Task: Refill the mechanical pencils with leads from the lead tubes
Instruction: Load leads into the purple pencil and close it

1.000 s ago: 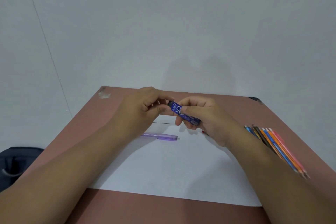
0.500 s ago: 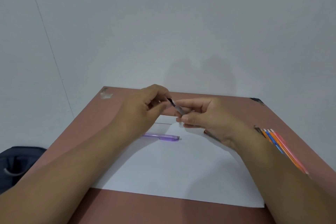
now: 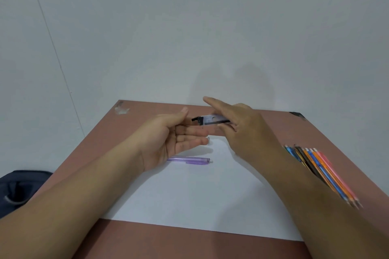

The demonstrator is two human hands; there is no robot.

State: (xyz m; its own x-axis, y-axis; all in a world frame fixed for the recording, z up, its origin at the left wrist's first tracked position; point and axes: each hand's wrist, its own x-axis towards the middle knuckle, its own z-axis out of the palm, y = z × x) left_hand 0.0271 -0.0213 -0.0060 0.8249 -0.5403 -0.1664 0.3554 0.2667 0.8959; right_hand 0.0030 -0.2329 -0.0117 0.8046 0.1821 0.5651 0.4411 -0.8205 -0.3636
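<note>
Below the right hand (image 3: 242, 130), whose grip pinches the lead tube (image 3: 210, 120), white paper (image 3: 200, 195) covers the brown surface (image 3: 168, 244); left hand (image 3: 168, 143) grip apart, grey wall (image 3: 189, 27) behind.

A brown table (image 3: 134, 124) carries white paper (image 3: 189, 195) and coloured pencils (image 3: 322, 170).

We can't read the label on the lead tube (image 3: 210, 120), it's motion-blurred and its far end sits behind the right hand (image 3: 240, 128). The right forearm covers part of the coloured pencils (image 3: 322, 172), the left hand (image 3: 168, 143) hides one end of the purple mechanical pencil (image 3: 191, 160). The dark bag (image 3: 19, 189) is cut off at the left edge.
</note>
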